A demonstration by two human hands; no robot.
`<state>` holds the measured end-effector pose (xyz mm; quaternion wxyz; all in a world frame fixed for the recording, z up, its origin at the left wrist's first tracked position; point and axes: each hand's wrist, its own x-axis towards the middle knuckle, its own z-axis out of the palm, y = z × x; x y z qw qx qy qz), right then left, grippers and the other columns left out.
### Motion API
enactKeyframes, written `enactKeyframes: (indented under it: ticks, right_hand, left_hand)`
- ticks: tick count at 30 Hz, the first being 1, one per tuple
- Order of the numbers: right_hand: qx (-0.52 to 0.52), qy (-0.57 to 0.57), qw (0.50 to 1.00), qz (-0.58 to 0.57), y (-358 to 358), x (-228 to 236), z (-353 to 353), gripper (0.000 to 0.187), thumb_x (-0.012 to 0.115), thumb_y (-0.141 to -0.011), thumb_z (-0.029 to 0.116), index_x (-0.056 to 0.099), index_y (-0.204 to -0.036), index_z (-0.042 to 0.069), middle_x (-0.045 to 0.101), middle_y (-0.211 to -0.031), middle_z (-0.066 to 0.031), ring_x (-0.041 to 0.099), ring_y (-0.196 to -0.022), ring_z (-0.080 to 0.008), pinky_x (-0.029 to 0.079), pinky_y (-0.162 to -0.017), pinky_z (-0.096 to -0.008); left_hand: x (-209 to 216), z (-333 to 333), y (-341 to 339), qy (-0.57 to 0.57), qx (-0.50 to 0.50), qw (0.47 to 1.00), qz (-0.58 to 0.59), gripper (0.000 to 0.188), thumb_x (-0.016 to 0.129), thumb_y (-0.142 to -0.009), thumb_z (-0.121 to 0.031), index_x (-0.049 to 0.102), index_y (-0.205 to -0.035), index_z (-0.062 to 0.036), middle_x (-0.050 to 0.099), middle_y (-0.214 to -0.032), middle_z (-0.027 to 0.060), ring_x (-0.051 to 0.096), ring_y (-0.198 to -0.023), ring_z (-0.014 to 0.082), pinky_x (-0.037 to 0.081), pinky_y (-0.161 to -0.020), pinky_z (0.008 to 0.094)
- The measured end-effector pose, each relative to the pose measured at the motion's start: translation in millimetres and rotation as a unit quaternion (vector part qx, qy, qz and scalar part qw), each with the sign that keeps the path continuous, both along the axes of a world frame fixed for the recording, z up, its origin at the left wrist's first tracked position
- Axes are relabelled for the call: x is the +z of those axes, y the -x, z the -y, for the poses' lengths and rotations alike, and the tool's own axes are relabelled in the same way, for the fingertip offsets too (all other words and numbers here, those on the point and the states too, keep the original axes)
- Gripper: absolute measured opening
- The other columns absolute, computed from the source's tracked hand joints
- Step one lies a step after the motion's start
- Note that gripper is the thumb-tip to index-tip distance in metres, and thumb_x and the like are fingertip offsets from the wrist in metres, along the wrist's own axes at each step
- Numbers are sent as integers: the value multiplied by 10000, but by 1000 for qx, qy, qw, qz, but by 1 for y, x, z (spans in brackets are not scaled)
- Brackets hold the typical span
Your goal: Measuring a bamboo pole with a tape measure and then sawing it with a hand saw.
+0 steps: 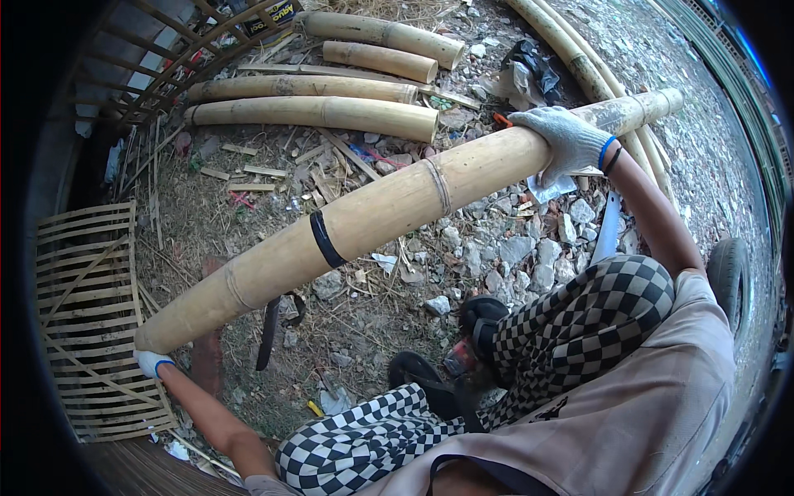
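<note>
Two gloved hands, left hand (151,362) and right hand (566,139), fingers gripping bamboo pole (372,213) ends

Up at the top of my view, behind the slats of the bamboo frame (178,50), I can see one package, a dark container with a yellow label (273,12), and a crumpled black and white plastic bag (529,70) lies on the gravel further right.

My knitted cloth gloves grip a matt, dusty bamboo pole (372,219), smooth between ridged nodes, banded with glossy black tape (326,239). The ground (504,248) is rough stone rubble; a woven bamboo-slat panel (87,314) looks dry.
</note>
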<state>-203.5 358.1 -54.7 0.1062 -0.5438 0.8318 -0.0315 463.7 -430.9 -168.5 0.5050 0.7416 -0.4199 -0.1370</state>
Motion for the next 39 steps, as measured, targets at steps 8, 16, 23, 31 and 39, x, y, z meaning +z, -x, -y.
enactKeyframes:
  ticks: [8, 16, 23, 31, 39]
  right_hand:
    - [-11, 115, 981, -153, 15, -26, 1, 828, 873, -519, 347, 622, -1251, 51, 689, -1098, -176, 662, -1041, -370, 517, -949, -462]
    - [41, 50, 997, -46, -31, -27, 167, 724, 849, -561, 427, 654, -1142, 41, 689, -998, -185, 679, -951, -379, 563, -829, -452]
    - [116, 184, 972, -90, -49, -100, 267, 692, 832, -692, 475, 581, -1122, -6, 689, -980, -190, 710, -920, -371, 571, -792, -462]
    - [145, 197, 963, -116, -53, -101, 251, 791, 864, -715, 436, 520, -1287, 11, 637, -1076, -161, 667, -1000, -342, 524, -865, -444]
    - [65, 185, 979, -65, -43, -76, 171, 844, 848, -736, 356, 495, -1422, 15, 609, -1298, -233, 591, -1193, -430, 471, -1024, -503]
  left_hand:
    - [73, -28, 110, 103, -285, 919, -254, 821, 712, -935, -545, 505, -1466, 45, 555, -1458, 204, 607, -1246, 318, 492, -1061, 470]
    - [93, -72, 229, 107, -554, 811, 156, 800, 738, -950, -371, 377, -1585, -46, 387, -1626, 179, 374, -1490, 295, 277, -1228, 383]
    - [51, -265, 404, 48, -728, 485, 483, 1128, 930, -610, -355, 384, -1575, -148, 455, -1564, 157, 386, -1463, 389, 227, -1255, 539]
    - [0, -275, 431, 150, -638, 553, 514, 998, 931, -592, -412, 480, -1457, -201, 555, -1407, 62, 490, -1327, 309, 326, -1152, 577]
    - [1, -284, 427, 145, -632, 551, 525, 998, 906, -644, -420, 443, -1499, -193, 535, -1436, 73, 464, -1361, 309, 282, -1179, 601]
